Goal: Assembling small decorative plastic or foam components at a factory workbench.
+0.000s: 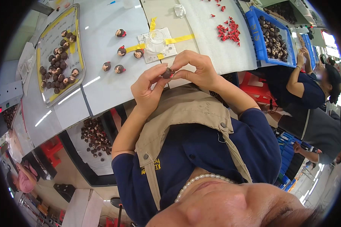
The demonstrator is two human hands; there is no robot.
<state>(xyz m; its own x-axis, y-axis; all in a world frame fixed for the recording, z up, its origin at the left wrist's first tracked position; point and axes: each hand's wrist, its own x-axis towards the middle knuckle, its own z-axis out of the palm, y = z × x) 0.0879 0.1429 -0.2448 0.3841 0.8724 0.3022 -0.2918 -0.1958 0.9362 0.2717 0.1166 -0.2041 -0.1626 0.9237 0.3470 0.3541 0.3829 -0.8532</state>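
Your left hand [148,87] and right hand [197,70] meet at their fingertips, both pinching one small brown doll head [166,73] with a red part on its right side. Just beyond them stands a clear round dish [155,42]; five finished-looking doll heads [121,51] lie beyond and left of your left hand, a tray [60,25] of others farther left. Beyond your right hand are scattered red pieces [233,34] and, farther right, a filled blue crate [258,49].
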